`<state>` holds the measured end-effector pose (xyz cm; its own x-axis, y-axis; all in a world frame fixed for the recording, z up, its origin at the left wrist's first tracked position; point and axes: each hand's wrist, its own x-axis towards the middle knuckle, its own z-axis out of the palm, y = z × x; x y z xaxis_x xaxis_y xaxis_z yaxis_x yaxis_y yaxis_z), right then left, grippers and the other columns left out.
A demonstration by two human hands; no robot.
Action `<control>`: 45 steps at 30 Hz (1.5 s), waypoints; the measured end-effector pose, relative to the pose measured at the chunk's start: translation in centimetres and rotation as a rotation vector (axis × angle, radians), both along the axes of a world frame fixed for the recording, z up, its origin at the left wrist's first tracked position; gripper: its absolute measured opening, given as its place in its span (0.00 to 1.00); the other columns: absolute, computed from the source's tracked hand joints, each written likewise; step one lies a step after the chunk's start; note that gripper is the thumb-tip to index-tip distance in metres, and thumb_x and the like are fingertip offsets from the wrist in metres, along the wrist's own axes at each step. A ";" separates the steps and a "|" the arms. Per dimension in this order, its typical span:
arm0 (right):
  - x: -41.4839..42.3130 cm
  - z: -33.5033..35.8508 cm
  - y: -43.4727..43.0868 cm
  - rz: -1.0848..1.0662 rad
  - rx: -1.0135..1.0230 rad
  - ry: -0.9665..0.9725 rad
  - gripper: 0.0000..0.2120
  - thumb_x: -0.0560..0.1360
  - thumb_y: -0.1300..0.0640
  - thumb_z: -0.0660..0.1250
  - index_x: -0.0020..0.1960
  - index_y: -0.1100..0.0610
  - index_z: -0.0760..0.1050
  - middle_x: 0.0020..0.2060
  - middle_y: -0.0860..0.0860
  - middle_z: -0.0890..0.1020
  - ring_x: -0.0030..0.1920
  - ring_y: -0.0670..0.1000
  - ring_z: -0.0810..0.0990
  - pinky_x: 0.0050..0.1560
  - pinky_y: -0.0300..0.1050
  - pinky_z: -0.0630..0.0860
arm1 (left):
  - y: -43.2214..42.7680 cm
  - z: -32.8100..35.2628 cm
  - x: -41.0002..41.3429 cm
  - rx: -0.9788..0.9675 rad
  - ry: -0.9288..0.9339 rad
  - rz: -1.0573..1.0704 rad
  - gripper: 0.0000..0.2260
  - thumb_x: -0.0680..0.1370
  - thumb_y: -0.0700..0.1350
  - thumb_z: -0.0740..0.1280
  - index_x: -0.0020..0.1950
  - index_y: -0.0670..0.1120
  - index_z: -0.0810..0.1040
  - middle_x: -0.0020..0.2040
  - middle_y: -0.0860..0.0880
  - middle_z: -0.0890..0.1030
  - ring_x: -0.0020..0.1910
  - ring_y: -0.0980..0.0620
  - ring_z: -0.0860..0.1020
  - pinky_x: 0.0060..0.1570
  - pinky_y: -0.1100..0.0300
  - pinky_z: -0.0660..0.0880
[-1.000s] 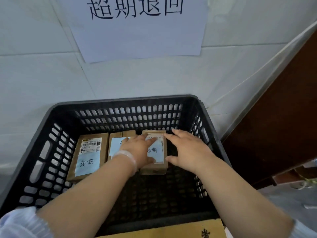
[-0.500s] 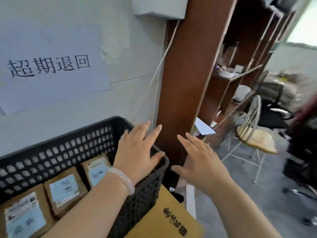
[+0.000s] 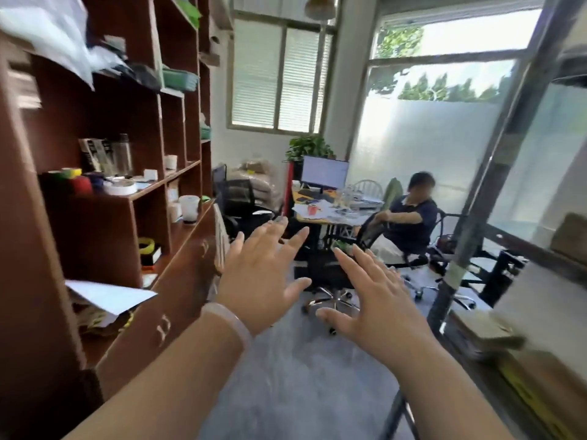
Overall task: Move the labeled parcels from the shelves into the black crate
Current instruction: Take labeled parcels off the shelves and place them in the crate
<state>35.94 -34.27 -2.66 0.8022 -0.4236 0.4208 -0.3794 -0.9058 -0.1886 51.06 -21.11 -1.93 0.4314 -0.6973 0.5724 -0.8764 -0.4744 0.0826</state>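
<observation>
Half a second on, my view has swung away from the crate and the parcels in it, both now out of sight, and onto the room. My hands have lifted with it.

My left hand (image 3: pixel 257 274) hangs in mid-air, its fingers (image 3: pixel 273 236) straight and spread, grasping nothing. A pale bracelet (image 3: pixel 228 322) sits on that wrist. My right hand (image 3: pixel 374 300) is just beside it, not touching, and is released the same way, with fingers splayed and the back of the hand up.

Brown shelves (image 3: pixel 104 217) stand at my left. They carry tape rolls (image 3: pixel 119 187), a white cup (image 3: pixel 189 208) and, lower down, a white sheet (image 3: pixel 108 295). Much of what is on them is blurred, so I cannot tell whether any of it is a labelled parcel.

Past my hands a black chair (image 3: pixel 330 271) stands on the grey floor (image 3: pixel 301 376). Farther back a person (image 3: pixel 409 217) sits at a cluttered bench (image 3: pixel 313 220) with a monitor (image 3: pixel 324 171). A metal rack (image 3: pixel 476 217) at my right holds blurred brown boxes (image 3: pixel 568 236).
</observation>
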 end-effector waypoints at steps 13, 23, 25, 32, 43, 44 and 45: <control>-22.0 2.2 -13.9 -0.642 -0.014 -0.058 0.44 0.71 0.33 0.65 0.77 0.38 0.41 0.78 0.41 0.43 0.77 0.44 0.39 0.75 0.49 0.38 | -25.6 1.7 -16.6 -0.065 0.072 -0.618 0.34 0.76 0.65 0.62 0.79 0.63 0.50 0.81 0.52 0.53 0.79 0.50 0.51 0.77 0.46 0.51; -30.4 3.7 -9.7 -1.133 -0.093 -0.096 0.42 0.73 0.34 0.63 0.76 0.36 0.38 0.77 0.39 0.44 0.77 0.42 0.39 0.75 0.44 0.38 | -31.5 3.5 -28.6 -0.135 0.097 -1.213 0.33 0.77 0.65 0.61 0.78 0.65 0.48 0.80 0.57 0.50 0.79 0.55 0.48 0.75 0.54 0.45; -31.1 3.7 -8.3 -1.221 -0.098 -0.112 0.41 0.73 0.34 0.63 0.75 0.35 0.39 0.77 0.37 0.45 0.76 0.41 0.39 0.76 0.44 0.41 | -31.6 3.5 -30.5 -0.139 0.108 -1.332 0.33 0.77 0.64 0.62 0.78 0.64 0.50 0.80 0.57 0.51 0.78 0.56 0.49 0.75 0.54 0.45; -32.4 4.0 -3.1 -1.530 -0.081 -0.194 0.39 0.74 0.35 0.63 0.74 0.33 0.39 0.77 0.37 0.45 0.75 0.39 0.38 0.75 0.44 0.43 | -30.8 1.9 -35.4 -0.022 0.092 -1.575 0.33 0.78 0.65 0.58 0.78 0.63 0.46 0.81 0.55 0.49 0.79 0.54 0.49 0.75 0.55 0.47; -41.7 4.0 0.7 -1.671 -0.138 -0.360 0.33 0.75 0.41 0.66 0.75 0.37 0.54 0.76 0.39 0.55 0.76 0.44 0.53 0.72 0.45 0.59 | -27.9 1.7 -47.9 0.147 0.216 -1.774 0.30 0.79 0.61 0.61 0.78 0.63 0.51 0.80 0.55 0.54 0.78 0.53 0.54 0.74 0.55 0.55; -43.2 4.1 0.9 -1.656 -0.155 -0.401 0.32 0.75 0.43 0.67 0.75 0.38 0.56 0.75 0.39 0.57 0.75 0.43 0.55 0.71 0.44 0.61 | -27.7 1.9 -49.2 0.145 0.247 -1.783 0.30 0.79 0.61 0.61 0.78 0.62 0.53 0.80 0.55 0.55 0.78 0.52 0.55 0.73 0.55 0.56; -44.6 4.3 0.8 -1.641 -0.162 -0.445 0.31 0.76 0.44 0.67 0.75 0.39 0.58 0.75 0.39 0.58 0.74 0.43 0.56 0.71 0.44 0.62 | -27.5 2.1 -50.6 0.140 0.276 -1.787 0.29 0.80 0.60 0.61 0.78 0.62 0.54 0.79 0.54 0.57 0.77 0.52 0.57 0.73 0.54 0.57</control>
<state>-8.68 -33.49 1.67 -0.5817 -0.5565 0.5933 -0.8103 0.3331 -0.4820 0.48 -48.61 0.22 -0.7472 -0.4077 0.5249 -0.2517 0.9045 0.3443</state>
